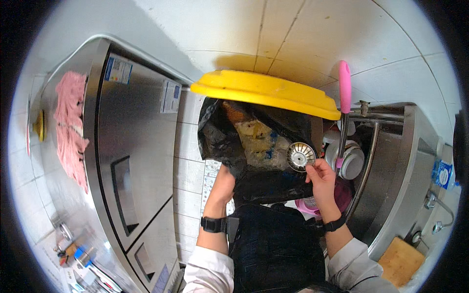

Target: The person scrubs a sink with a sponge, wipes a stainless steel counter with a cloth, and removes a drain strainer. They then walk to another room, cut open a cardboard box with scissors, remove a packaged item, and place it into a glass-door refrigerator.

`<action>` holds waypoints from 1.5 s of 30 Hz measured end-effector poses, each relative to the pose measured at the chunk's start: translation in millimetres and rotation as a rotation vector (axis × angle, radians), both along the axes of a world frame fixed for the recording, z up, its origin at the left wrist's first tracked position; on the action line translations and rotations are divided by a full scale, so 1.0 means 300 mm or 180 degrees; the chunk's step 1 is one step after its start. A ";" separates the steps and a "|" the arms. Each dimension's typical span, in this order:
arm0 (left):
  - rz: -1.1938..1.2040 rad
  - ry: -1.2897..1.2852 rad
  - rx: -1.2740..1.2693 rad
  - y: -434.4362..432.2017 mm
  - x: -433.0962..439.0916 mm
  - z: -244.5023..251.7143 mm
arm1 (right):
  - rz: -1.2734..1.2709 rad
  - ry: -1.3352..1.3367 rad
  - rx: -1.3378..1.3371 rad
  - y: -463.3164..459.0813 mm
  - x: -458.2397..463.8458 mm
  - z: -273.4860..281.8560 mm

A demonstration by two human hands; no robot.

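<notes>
My right hand (321, 177) pinches the edge of a round metal sink strainer (300, 157) between thumb and fingers. The strainer is over the right side of an open bin lined with a black plastic bag (216, 137). Waste, partly in clear plastic (262, 144), lies inside the bag. At the bag's near left edge, my left hand (226, 185) is closed on the black plastic, its fingertips partly hidden. Beyond the bag, the yellow bin lid (263, 91) is tilted up by the tiled wall.
At left stands a steel cabinet (135, 146) with a pink cloth (71, 124) on top. Close to my right hand rises a pink-handled stick (344, 88). Farther right are stacked metal containers (351, 163), a steel sink unit (392, 164) and a wooden board (402, 260).
</notes>
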State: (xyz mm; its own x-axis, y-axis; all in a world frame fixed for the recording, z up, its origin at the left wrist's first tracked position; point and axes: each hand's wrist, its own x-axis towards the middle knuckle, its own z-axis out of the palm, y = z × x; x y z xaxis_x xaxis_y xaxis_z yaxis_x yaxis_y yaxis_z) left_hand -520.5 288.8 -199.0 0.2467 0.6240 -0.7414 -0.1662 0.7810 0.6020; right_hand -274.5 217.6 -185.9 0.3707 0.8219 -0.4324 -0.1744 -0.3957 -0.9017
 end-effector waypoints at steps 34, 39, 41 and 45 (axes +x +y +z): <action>-0.2054 0.1486 0.1231 -0.033 0.187 0.233 | -0.0011 -0.3737 0.0276 -0.907 0.491 0.809; -0.2328 0.1029 0.0362 -0.351 0.313 0.300 | -0.0479 -0.4332 -0.1008 -1.387 0.833 0.581; -0.2566 0.1115 0.0500 -0.420 0.360 0.327 | -0.0148 -0.4539 -0.1396 -1.498 0.939 0.406; -0.3064 0.1532 0.0674 -0.488 0.367 0.365 | -0.0117 -0.4223 -0.1773 -1.603 1.013 0.132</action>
